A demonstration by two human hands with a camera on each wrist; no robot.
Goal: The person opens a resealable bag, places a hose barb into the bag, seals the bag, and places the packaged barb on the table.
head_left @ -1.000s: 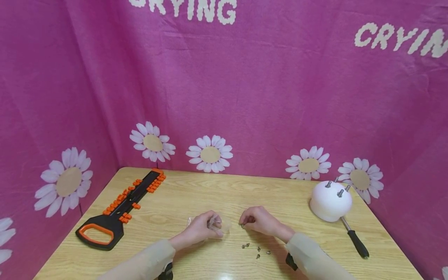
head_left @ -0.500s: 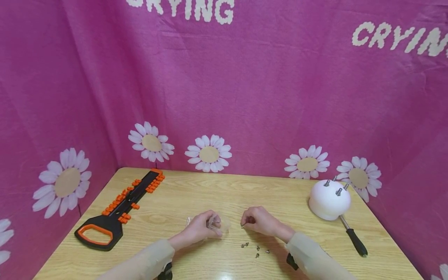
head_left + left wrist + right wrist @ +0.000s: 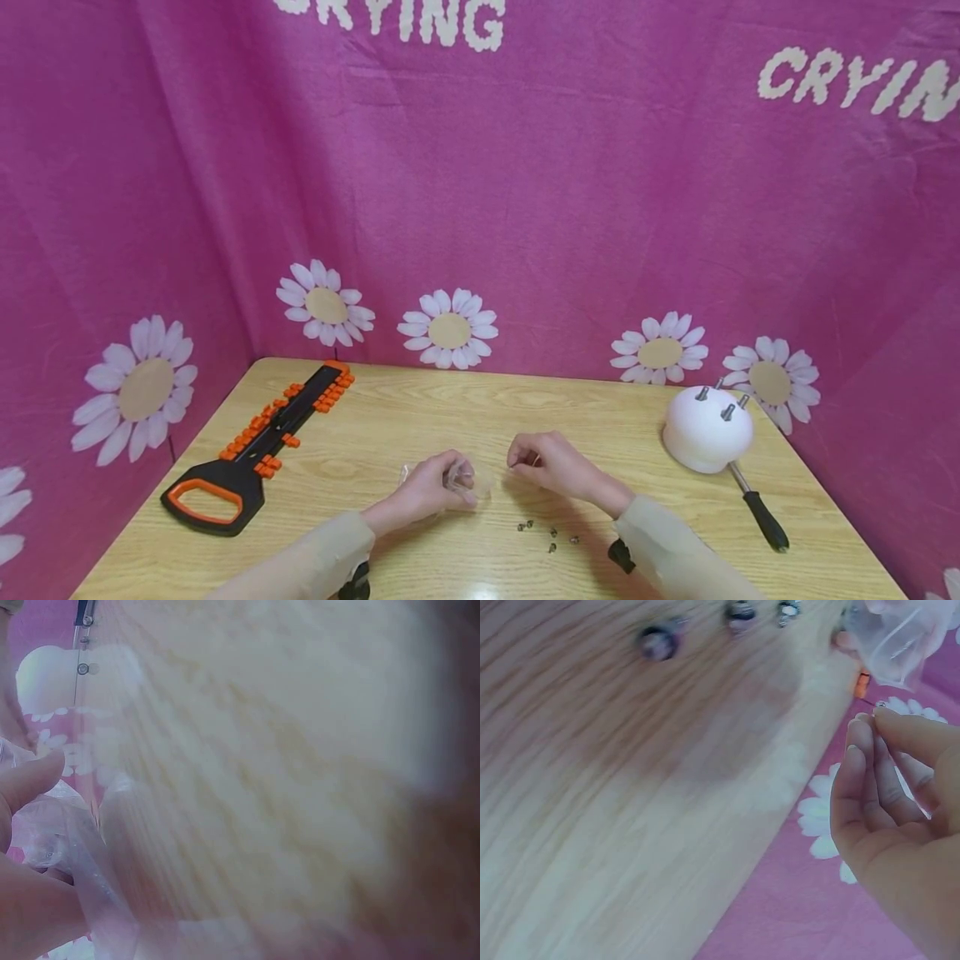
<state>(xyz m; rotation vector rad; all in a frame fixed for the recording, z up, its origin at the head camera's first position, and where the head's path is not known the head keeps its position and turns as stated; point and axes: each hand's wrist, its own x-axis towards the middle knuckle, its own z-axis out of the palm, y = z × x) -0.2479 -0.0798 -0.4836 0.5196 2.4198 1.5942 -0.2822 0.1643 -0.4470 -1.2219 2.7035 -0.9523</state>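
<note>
Bag (image 3: 898, 646) sits in the grip of the left hand (image 3: 433, 485), lower centre. The right hand (image 3: 557, 465) pinches a tiny metal piece (image 3: 881, 705).

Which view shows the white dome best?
Head: the white dome is in frame uncut, four metal posts on top. Left wrist shows it hazy, at upper left; right wrist doesn't show it.
</note>
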